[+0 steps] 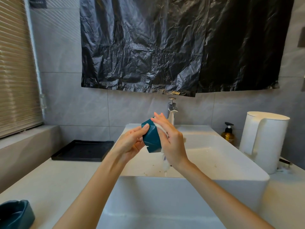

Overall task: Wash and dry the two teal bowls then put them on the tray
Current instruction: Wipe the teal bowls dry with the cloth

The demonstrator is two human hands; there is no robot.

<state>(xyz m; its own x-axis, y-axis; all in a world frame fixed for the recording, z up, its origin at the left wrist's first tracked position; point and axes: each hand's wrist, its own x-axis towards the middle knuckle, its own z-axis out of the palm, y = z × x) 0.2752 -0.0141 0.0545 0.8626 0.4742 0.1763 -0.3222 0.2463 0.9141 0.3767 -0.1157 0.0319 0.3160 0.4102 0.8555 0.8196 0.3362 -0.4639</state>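
Now holding a teal bowl (151, 138) up over the white sink (165, 195), close to the middle of the view. Gripping it with the left hand (130, 144), with the thumb on the bowl's outer wall and the fingers curling round under it. Tipping the bowl on its side, with its open mouth facing 3 o'clock. Pressing a white cloth (165, 164) against that mouth with the right hand (171, 142), with fingers mostly straight and pointing to 12 o'clock and the thumb hidden. Letting the cloth's end hang down at 6 o'clock under the palm. Not being able to tell how far into the bowl the cloth is going. Seeing small dark specks on the sink floor. Seeing a second teal bowl (14, 214) on the counter (57, 179) at 7 o'clock, partly cut off by the edge. Seeing a black tray (82, 150) lying flat on the counter at 9 o'clock from the hands, well apart from both bowls. Seeing a tap (172, 108) at 12 o'clock just behind the hands, and a brown soap bottle (228, 134) and a white jug (264, 139) at 3 o'clock beside the sink.
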